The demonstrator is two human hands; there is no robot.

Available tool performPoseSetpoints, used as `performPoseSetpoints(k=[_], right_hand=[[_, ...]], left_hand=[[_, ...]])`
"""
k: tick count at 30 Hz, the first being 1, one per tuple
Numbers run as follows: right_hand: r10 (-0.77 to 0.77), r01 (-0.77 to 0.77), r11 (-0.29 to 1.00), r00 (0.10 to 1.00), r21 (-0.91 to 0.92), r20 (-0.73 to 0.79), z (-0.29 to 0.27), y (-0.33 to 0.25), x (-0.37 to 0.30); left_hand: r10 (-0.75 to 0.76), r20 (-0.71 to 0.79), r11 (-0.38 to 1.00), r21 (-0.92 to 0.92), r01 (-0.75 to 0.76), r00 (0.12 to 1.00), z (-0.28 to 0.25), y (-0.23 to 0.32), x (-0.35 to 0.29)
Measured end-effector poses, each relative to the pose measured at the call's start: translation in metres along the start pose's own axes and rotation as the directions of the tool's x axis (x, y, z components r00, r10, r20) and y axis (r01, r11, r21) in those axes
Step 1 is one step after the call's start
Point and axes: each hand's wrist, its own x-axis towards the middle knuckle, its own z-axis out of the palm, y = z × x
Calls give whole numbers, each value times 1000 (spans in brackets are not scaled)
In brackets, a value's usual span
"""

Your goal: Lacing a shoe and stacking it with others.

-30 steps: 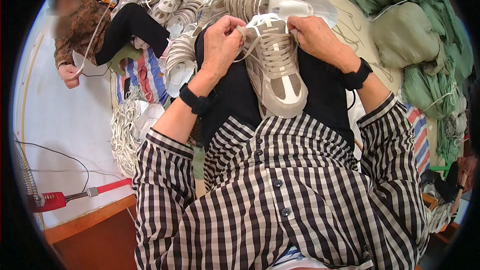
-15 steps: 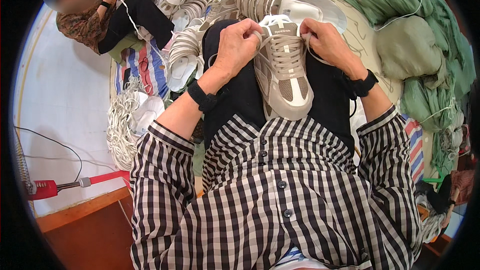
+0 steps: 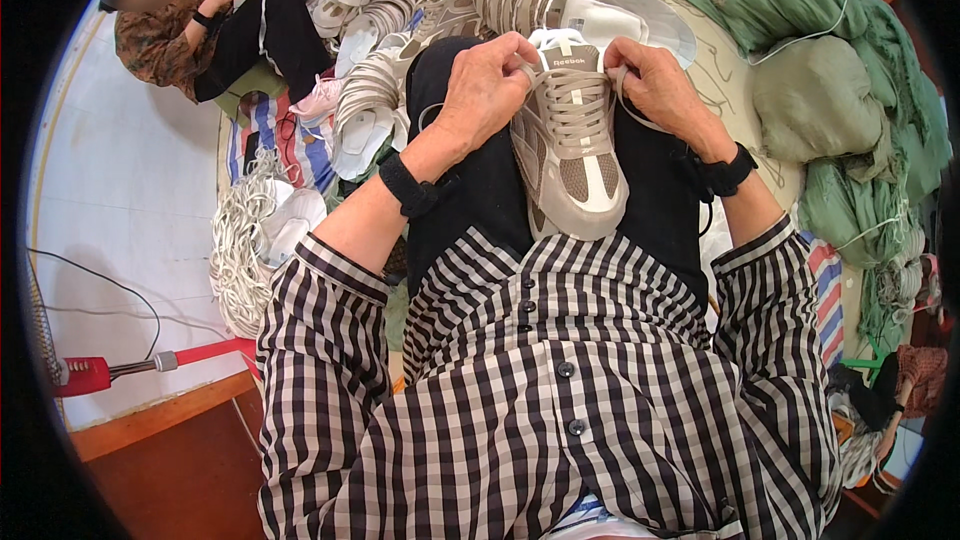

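Observation:
A beige and white sneaker [image 3: 575, 155] rests toe toward me on my lap, between my black trouser legs. My left hand [image 3: 487, 90] pinches the left end of its beige lace at the top eyelets. On the other side, my right hand [image 3: 660, 88] grips the right lace end, which trails down past my wrist. Both hands sit at the shoe's collar beside the white tongue. A black band is on each wrist.
A pile of similar sneakers [image 3: 400, 10] lies ahead on a striped mat. A bundle of white laces [image 3: 240, 260] is at my left. Green sacks [image 3: 820, 80] fill the right. Another person [image 3: 190, 25] sits at the far left handling a lace. A red-handled tool [image 3: 110, 372] lies on the floor.
My hands have drawn the lace ends tighter at the shoe's top. The other person raised a hand from the floor toward the shoe pile.

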Motion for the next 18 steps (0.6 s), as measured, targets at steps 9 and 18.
performPoseSetpoints(k=[9,18], right_hand=[[-115,122,973,992,-197,48,0,-8,3],[-39,32,998,993,63,116,-7,5,7]], left_hand=[[71,278,967,217,-135,958,-13,13,29],[-118,351,989,126,78,929,-7,5,35]])
